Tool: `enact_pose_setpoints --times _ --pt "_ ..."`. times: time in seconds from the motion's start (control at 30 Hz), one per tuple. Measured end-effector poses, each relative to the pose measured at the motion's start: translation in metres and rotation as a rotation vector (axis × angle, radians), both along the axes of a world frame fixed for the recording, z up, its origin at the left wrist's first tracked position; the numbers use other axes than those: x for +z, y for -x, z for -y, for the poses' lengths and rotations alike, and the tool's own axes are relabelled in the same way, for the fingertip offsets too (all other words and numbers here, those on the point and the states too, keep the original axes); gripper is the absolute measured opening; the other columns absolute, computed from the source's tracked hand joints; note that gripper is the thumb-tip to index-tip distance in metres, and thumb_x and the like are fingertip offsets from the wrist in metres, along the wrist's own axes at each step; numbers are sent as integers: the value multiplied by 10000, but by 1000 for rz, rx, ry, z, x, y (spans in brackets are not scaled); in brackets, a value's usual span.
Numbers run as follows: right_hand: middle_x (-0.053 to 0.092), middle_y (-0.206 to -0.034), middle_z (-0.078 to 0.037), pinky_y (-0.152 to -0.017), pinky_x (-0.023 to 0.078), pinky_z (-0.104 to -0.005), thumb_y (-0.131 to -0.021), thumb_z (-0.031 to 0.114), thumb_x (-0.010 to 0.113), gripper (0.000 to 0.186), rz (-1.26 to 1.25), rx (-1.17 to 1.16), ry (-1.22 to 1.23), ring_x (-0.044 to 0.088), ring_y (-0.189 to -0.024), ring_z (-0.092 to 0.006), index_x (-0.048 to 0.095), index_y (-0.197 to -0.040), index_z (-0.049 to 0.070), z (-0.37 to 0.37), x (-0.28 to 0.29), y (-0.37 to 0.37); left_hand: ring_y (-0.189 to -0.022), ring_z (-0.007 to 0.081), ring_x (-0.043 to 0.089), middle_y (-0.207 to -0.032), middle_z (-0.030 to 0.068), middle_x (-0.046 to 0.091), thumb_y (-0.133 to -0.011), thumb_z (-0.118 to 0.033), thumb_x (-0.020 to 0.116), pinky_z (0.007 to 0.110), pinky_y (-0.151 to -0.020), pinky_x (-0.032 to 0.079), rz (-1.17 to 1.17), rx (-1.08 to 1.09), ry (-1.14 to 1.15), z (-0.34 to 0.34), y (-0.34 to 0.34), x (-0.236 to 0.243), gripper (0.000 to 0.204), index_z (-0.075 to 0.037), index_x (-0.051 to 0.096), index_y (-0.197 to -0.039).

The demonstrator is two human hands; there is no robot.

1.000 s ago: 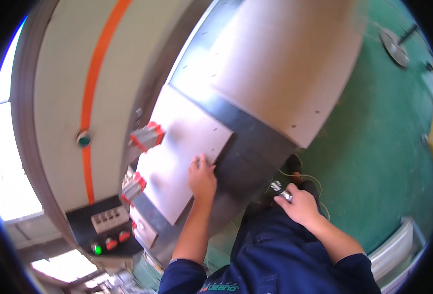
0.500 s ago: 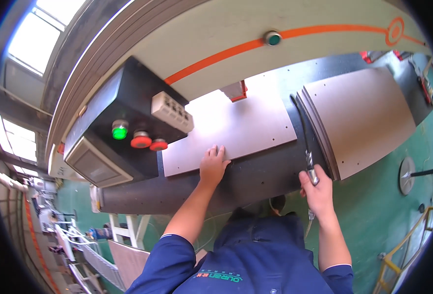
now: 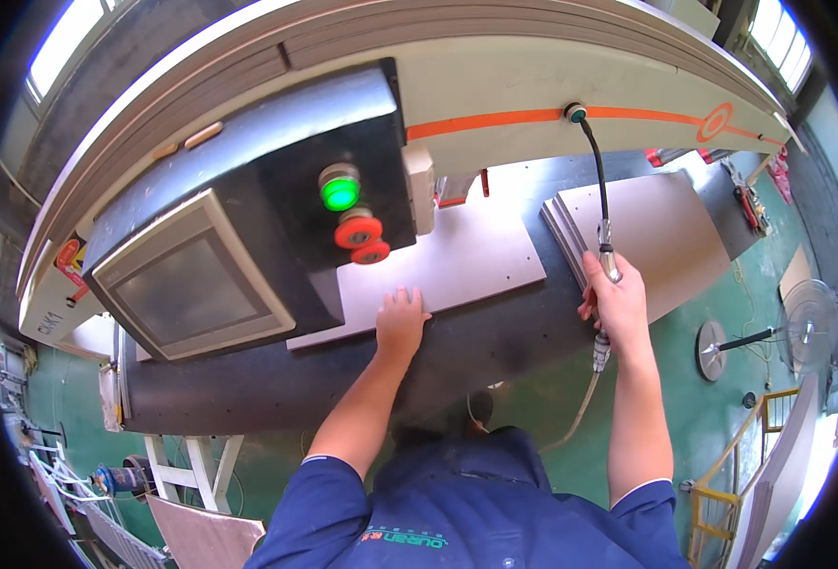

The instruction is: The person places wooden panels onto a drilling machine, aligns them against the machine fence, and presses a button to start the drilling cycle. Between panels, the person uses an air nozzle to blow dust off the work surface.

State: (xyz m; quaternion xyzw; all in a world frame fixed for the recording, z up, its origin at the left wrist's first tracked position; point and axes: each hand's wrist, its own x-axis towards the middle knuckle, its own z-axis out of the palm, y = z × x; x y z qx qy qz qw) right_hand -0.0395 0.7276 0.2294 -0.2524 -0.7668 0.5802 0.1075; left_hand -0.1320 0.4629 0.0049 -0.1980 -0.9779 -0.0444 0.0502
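Note:
My left hand (image 3: 401,324) lies with fingers stretched on the near edge of a pale, flat panel (image 3: 476,261), which has small holes near its edges. My right hand (image 3: 618,299) is closed round an air blow gun (image 3: 609,264), a metal tool with a long black nozzle tube and a pale hose (image 3: 582,408) trailing below. Its nozzle points away from me; the tip lines up with a green push button (image 3: 575,113) on the machine's beam, and whether they touch I cannot tell. Beyond the right hand lies a stack of similar panels (image 3: 661,237).
Both panels and stack rest on a dark table (image 3: 248,398). A control box with a screen (image 3: 191,275), a lit green button (image 3: 339,192) and red knobs (image 3: 358,231) juts out at left. Right of the table, a round-based stand (image 3: 711,351) and yellow frame (image 3: 718,507) occupy the green floor.
My view has turned, bringing the control box closer. The right hand has raised the blow gun, its nozzle now in line with the green button. My left hand stays on the panel.

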Motion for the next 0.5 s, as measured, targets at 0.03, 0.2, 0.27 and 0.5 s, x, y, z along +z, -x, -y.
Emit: enact_pose_setpoints --times 0.03,0.2,0.27,0.5 --pt "523 -532 -21 -381 393 -241 -904 348 638 354 19 -2 -29 531 -417 -108 520 -753 51 -3 0 1 -1029 297 551 -1189 106 561 -772 -399 695 377 -744 534 48 10 -1 -1 0 3 555 -119 574 -1236" --pt "525 -523 -29 -353 387 -251 -913 350 620 345 59 16 -114 539 -406 -124 532 -776 47 -2 14 4 -1002 286 548 -1127 95 565 -766 -395 705 376 -727 530 64 -7 -49 -5 7 1 539 -116 585 -1212" --pt "523 -520 -34 -352 388 -255 -923 327 608 327 68 29 -111 531 -397 -127 535 -783 41 -1 18 6 -1011 291 546 -1119 95 567 -766 -393 710 383 -733 530 133 -9 -59 -4 11 9 541 -114 583 -1212" --pt "507 -530 -26 -361 381 -254 -925 361 597 328 67 45 -71 511 -389 -129 521 -807 64 23 9 -9 -1117 354 511 -1186 148 580 -810 -266 660 444 -962 425 19 -174 -590 49 -23 11 359 -74 616 -1111"
